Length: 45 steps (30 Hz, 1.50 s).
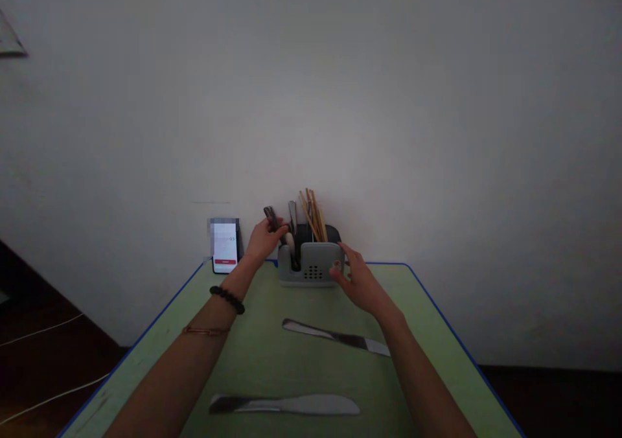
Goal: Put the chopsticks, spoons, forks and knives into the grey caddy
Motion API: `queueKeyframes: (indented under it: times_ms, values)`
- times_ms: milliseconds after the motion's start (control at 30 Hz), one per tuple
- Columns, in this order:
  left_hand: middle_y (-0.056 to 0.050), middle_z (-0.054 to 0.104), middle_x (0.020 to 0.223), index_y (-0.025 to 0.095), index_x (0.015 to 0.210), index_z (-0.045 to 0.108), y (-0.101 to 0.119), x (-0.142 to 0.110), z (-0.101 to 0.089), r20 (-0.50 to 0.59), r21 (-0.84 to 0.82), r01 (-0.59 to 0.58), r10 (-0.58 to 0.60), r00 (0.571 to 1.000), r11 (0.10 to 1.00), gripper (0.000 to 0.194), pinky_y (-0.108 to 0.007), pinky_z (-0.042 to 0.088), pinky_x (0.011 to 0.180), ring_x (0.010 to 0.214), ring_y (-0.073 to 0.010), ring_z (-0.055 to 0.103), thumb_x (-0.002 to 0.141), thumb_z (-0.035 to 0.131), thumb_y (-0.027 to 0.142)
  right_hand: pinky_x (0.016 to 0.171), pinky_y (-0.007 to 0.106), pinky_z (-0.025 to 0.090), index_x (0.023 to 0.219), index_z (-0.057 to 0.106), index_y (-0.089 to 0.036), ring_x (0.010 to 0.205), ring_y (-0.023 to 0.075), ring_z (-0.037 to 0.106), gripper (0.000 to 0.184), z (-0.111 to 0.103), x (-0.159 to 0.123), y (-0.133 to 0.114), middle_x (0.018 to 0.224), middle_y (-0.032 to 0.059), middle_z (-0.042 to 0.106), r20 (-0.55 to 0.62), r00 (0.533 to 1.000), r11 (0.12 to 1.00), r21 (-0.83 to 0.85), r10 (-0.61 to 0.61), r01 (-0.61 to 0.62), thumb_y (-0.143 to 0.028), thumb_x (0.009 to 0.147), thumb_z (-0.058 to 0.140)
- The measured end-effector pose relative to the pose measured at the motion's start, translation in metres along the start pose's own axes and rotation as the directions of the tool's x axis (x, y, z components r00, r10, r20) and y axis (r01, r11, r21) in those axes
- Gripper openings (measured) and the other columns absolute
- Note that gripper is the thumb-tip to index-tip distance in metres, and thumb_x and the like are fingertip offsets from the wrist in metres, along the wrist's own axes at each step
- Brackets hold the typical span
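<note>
A grey cutlery holder (pixel 321 256) stands at the far edge of the table, close to the wall. At its left compartment my left hand (pixel 265 238) is closed around metal cutlery (pixel 270 214) with handles pointing up; the lower ends are hidden, so the kind is unclear. My right hand (pixel 359 281) grips the holder's right front corner, thumb on the front and fingers along the side. Wooden chopsticks (pixel 315 214) and another metal handle (pixel 292 214) stick up from the holder. Two table knives, a nearer one (pixel 291 404) and a farther one (pixel 335 337), lie on the table.
A phone (pixel 225 247) with a lit screen leans upright at the table's far left corner. The green table (pixel 262 354) has a blue edge and meets a plain wall (pixel 311 101). White cables (pixel 58 392) run at the lower left.
</note>
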<state>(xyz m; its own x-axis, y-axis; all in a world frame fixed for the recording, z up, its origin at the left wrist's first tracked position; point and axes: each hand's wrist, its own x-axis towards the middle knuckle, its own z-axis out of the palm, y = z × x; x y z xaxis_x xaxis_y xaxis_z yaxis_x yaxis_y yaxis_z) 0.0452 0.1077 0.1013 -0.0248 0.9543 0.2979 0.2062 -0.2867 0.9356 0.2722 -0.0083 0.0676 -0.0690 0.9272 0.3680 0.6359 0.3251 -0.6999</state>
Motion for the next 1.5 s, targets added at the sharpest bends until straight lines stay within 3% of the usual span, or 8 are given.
queueKeyframes:
  times_ms: [233, 433, 567, 700, 900, 1000, 1133, 1500]
  values:
    - [-0.010, 0.073, 0.089, 0.011, 0.090, 0.065, -0.005, 0.006, -0.006, 0.046, -0.037, -0.032, 0.033, 0.998, 0.999, 0.046, -0.039, 0.050, 0.085, 0.088, -0.0253, 0.068, 0.059, 0.075, 0.044, 0.101, 0.049, 0.040, 0.140, 0.028, -0.022, 0.120, 0.0260, 0.047, 0.063, 0.001, 0.002, 0.004, 0.133, 0.0170, 0.041, 0.006, 1.000, 0.999, -0.024, -0.020, 0.021, -0.031, 0.083, 0.052]
    - [-0.012, 0.072, 0.098, 0.012, 0.095, 0.066, 0.011, 0.010, -0.004, 0.105, -0.100, -0.202, 0.212, 0.972, 0.974, 0.047, -0.041, 0.048, 0.090, 0.096, -0.0261, 0.066, 0.067, 0.070, 0.049, 0.104, 0.048, 0.036, 0.141, 0.026, -0.020, 0.123, 0.0257, 0.045, 0.063, 0.002, 0.001, 0.006, 0.134, 0.0175, 0.040, 0.025, 1.000, 0.998, -0.058, -0.008, 0.009, -0.031, 0.084, 0.051]
    - [-0.011, 0.071, 0.103, 0.012, 0.097, 0.066, 0.018, 0.004, -0.007, 0.173, -0.033, -0.250, 0.252, 0.952, 0.968, 0.043, -0.041, 0.046, 0.093, 0.099, -0.0248, 0.064, 0.071, 0.068, 0.046, 0.101, 0.050, 0.038, 0.140, 0.028, -0.019, 0.120, 0.0268, 0.047, 0.063, 0.004, 0.001, 0.009, 0.131, 0.0183, 0.044, 0.014, 1.000, 0.998, -0.068, -0.006, 0.007, -0.029, 0.082, 0.052]
    - [-0.011, 0.065, 0.114, 0.013, 0.102, 0.063, 0.006, -0.003, -0.008, 0.175, 0.044, -0.245, 0.234, 0.956, 0.969, 0.039, -0.038, 0.047, 0.093, 0.102, -0.0220, 0.061, 0.072, 0.064, 0.039, 0.098, 0.049, 0.041, 0.139, 0.028, -0.018, 0.117, 0.0266, 0.050, 0.062, 0.006, 0.002, 0.010, 0.130, 0.0191, 0.044, 0.008, 1.000, 0.999, -0.045, -0.004, 0.004, -0.029, 0.083, 0.052]
    - [-0.012, 0.063, 0.116, 0.012, 0.120, 0.052, -0.009, -0.004, 0.001, 0.126, 0.142, -0.151, 0.133, 0.983, 0.978, 0.055, -0.035, 0.049, 0.089, 0.100, -0.0210, 0.062, 0.069, 0.066, 0.026, 0.098, 0.049, 0.042, 0.140, 0.026, -0.017, 0.115, 0.0271, 0.052, 0.064, 0.007, 0.002, 0.008, 0.132, 0.0204, 0.041, 0.027, 0.999, 0.999, -0.035, 0.038, -0.037, -0.031, 0.083, 0.051]
    - [-0.010, 0.068, 0.104, 0.010, 0.115, 0.057, -0.007, -0.003, 0.004, 0.091, 0.253, -0.093, 0.072, 0.993, 0.963, 0.052, -0.034, 0.051, 0.085, 0.093, -0.0217, 0.065, 0.066, 0.069, 0.026, 0.097, 0.050, 0.042, 0.140, 0.025, -0.017, 0.115, 0.0278, 0.052, 0.065, 0.007, 0.001, 0.005, 0.132, 0.0209, 0.040, 0.035, 0.997, 0.997, -0.042, 0.062, -0.061, -0.030, 0.082, 0.051]
    - [-0.009, 0.072, 0.086, 0.011, 0.093, 0.068, -0.004, -0.004, 0.001, 0.070, 0.313, -0.049, 0.028, 0.997, 0.948, 0.037, -0.037, 0.051, 0.078, 0.085, -0.0263, 0.066, 0.064, 0.072, 0.033, 0.100, 0.049, 0.039, 0.141, 0.021, -0.016, 0.117, 0.0271, 0.050, 0.067, 0.006, 0.001, 0.002, 0.135, 0.0211, 0.037, 0.050, 0.996, 0.996, -0.047, 0.073, -0.070, -0.030, 0.082, 0.050]
    - [-0.007, 0.073, 0.087, 0.010, 0.101, 0.068, -0.001, -0.002, -0.003, 0.103, 0.147, -0.085, 0.070, 0.992, 0.986, 0.045, -0.034, 0.052, 0.077, 0.081, -0.0227, 0.067, 0.061, 0.072, 0.032, 0.100, 0.047, 0.040, 0.142, 0.020, -0.014, 0.112, 0.0257, 0.054, 0.070, 0.006, 0.001, 0.000, 0.134, 0.0219, 0.037, 0.063, 0.993, 0.995, -0.027, 0.096, -0.095, -0.027, 0.082, 0.052]
